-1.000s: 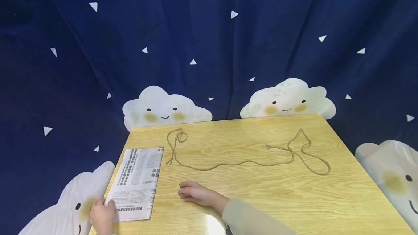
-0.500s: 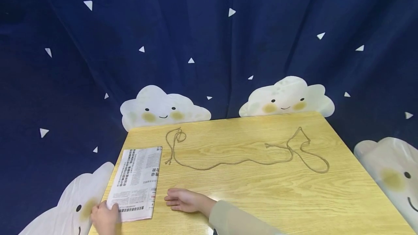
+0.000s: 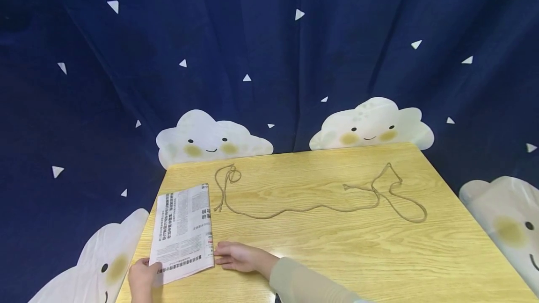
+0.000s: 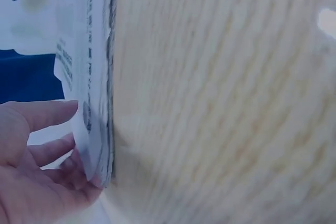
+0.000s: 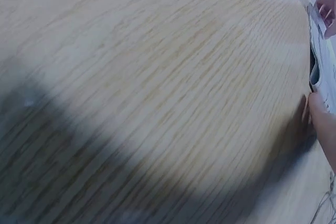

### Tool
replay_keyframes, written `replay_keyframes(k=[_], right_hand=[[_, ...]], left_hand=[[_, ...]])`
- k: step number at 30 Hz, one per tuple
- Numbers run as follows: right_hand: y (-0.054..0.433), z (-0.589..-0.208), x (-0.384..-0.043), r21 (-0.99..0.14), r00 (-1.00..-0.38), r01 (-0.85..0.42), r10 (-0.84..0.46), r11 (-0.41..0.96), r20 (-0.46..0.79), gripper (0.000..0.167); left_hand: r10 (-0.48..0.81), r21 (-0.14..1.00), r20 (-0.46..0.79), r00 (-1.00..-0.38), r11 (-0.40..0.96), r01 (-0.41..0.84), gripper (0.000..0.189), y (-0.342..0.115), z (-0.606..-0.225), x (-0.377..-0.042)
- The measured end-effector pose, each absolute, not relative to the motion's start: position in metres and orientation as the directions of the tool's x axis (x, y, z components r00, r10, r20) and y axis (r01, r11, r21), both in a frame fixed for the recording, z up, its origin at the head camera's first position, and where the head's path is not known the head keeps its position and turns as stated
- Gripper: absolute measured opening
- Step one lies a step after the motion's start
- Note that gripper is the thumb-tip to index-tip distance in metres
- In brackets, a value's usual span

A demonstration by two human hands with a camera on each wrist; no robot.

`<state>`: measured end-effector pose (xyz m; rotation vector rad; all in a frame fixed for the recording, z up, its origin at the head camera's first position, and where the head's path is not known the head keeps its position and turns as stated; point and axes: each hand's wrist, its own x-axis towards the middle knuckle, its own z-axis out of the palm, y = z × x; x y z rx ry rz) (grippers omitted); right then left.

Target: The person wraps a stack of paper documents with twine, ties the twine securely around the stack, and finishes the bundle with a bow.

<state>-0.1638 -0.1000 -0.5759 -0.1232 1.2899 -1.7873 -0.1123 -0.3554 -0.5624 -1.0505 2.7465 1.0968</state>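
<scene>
A folded newspaper (image 3: 181,233) lies at the left side of the wooden table, printed face up. My left hand (image 3: 142,278) pinches its near left corner, thumb on top and fingers below. In the left wrist view, the left fingers (image 4: 51,153) curl under the folded layers. At the paper's near right edge is my right hand (image 3: 244,257), palm turned toward the paper, fingertips right at the edge. From the right wrist view, the right hand (image 5: 324,127) meets the paper's folded side with its fingers loosely extended.
A thin brown rope (image 3: 261,218) winds across the back of the wooden table (image 3: 337,256), looped at both ends. Behind stands a dark blue curtain (image 3: 236,36) with white triangles and smiling clouds.
The newspaper has turned slightly and shifted right, its near left corner carried by the left hand. My right hand has come leftward to the paper's right edge. The rope has not moved.
</scene>
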Motion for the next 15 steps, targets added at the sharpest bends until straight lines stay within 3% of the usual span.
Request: replay_keyframes(k=[15], right_hand=[[-0.093, -0.579, -0.168, -0.871, -0.674, 0.489, -0.617, 0.039, -0.407, 0.028]], left_hand=[[-0.598, 0.661, -0.276, -0.752, 0.45, -0.601, 0.029, -0.34, -0.554, -0.108]])
